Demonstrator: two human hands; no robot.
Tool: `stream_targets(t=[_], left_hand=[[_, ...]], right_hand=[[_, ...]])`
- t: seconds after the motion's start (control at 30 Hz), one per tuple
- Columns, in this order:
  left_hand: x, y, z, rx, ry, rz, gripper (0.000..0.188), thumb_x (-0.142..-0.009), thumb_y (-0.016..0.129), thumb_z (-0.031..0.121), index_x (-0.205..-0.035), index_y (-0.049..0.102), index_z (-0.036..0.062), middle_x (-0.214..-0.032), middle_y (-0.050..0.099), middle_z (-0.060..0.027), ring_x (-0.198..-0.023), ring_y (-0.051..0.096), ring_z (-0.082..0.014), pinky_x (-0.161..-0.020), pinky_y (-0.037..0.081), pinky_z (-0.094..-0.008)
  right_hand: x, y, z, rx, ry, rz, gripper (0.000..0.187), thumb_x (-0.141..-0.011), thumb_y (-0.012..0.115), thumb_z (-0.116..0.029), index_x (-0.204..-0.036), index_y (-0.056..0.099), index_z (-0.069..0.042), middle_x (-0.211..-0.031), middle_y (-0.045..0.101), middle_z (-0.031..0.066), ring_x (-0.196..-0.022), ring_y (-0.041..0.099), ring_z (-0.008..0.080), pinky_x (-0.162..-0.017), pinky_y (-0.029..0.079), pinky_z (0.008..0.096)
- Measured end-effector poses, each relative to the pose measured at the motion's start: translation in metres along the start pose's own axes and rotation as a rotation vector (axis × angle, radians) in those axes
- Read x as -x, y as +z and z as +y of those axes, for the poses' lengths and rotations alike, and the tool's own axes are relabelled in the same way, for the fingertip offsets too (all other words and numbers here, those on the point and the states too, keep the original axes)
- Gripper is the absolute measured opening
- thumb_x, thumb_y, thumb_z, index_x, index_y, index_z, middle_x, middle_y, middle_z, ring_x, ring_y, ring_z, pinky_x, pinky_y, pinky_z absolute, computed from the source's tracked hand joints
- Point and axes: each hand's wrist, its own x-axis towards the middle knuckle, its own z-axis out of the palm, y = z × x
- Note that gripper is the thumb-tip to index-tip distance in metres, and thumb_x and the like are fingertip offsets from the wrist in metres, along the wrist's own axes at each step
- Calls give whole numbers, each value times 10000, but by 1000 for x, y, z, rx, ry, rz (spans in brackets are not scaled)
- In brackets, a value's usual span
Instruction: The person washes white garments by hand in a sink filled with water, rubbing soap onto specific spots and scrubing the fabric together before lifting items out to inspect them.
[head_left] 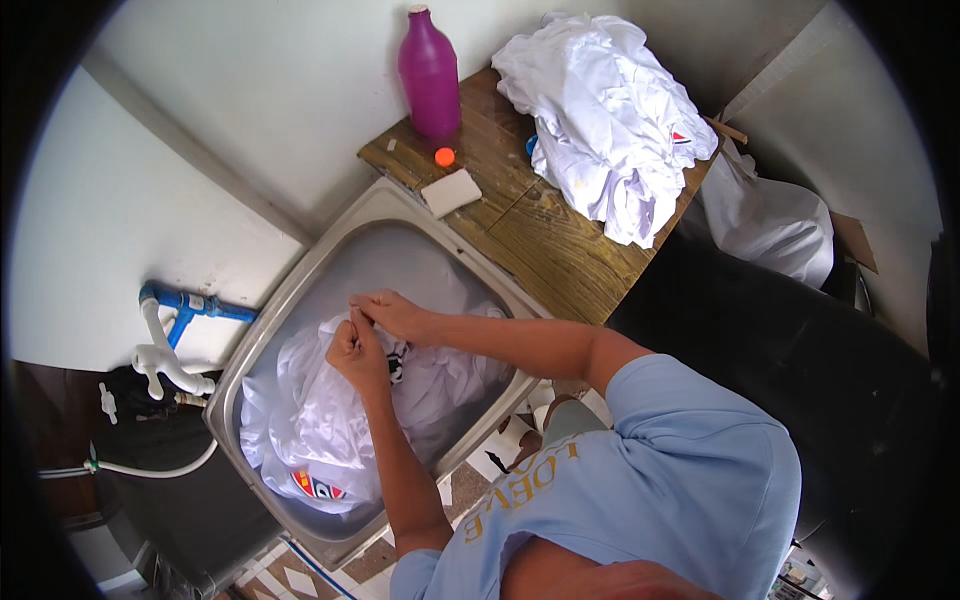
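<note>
Brownish wooden tabletop [560, 240] at the back has a purple bottle [430, 80] and a big white laundry pile [600, 110] on it. Grey basin [298, 292] right beside it, with soaked white cloth [320, 400] sitting in it. Left hand [358, 355] and right hand [397, 315] are together over that cloth, fingers curled in tight, can't tell if they're pinching any.

Cloth [325, 420]: white, red-yellow-black print, small black-and-white patch. Basin [335, 553]: grey. Water [380, 255]: cloudy grey. Bottle [428, 75]: magenta-purple. Cap [445, 157]: orange. Block [451, 192]: off-white. Table [550, 235]: brown, wood grain. Pile [600, 110]: white, small red-and-dark mark. Tap [160, 362]: white. Pipe [190, 303]: blue. Shirt [650, 470]: light blue, gold lettering. Tiles [300, 580]: brown-and-white pattern. Wall [250, 80]: pale grey.
</note>
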Motion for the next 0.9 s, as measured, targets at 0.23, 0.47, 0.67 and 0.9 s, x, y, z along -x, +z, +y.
stream_targets(t=[0.23, 0.47, 0.67, 0.9], left_hand=[[0, -1, -9, -19, -29, -33, 450, -875, 611, 104, -544, 314, 29, -505, 270, 21, -516, 248, -54, -430, 219, -269], [5, 1, -11, 41, -27, -26, 468, -865, 612, 80, -522, 295, 51, -491, 275, 45, -505, 248, -39, -432, 219, -239], [-1, -6, -13, 281, -194, -26, 461, -902, 616, 191, -509, 387, 117, -503, 379, 76, -490, 284, -15, -439, 215, -213], [-12, -16, -16, 494, -394, 27, 480, -929, 560, 361, -534, 470, 103, -502, 391, 69, -470, 314, -26, -433, 254, -214]], right_hand=[[-3, -2, -2, -6, 0, -16, 325, -983, 428, -309, -839, 590, -68, -802, 557, -39, -778, 462, 46, -734, 403, 222], [2, -5, 1, 45, 62, 10, 346, -971, 451, -345, -823, 598, -69, -798, 563, -16, -757, 477, 64, -707, 414, 230], [-5, -14, -4, -129, 118, 69, 364, -943, 496, -395, -731, 508, -99, -704, 485, -22, -628, 442, 68, -567, 391, 240], [-9, -12, -8, -314, 223, 101, 397, -944, 460, -449, -728, 476, -117, -662, 452, -12, -585, 439, 97, -535, 394, 270]])
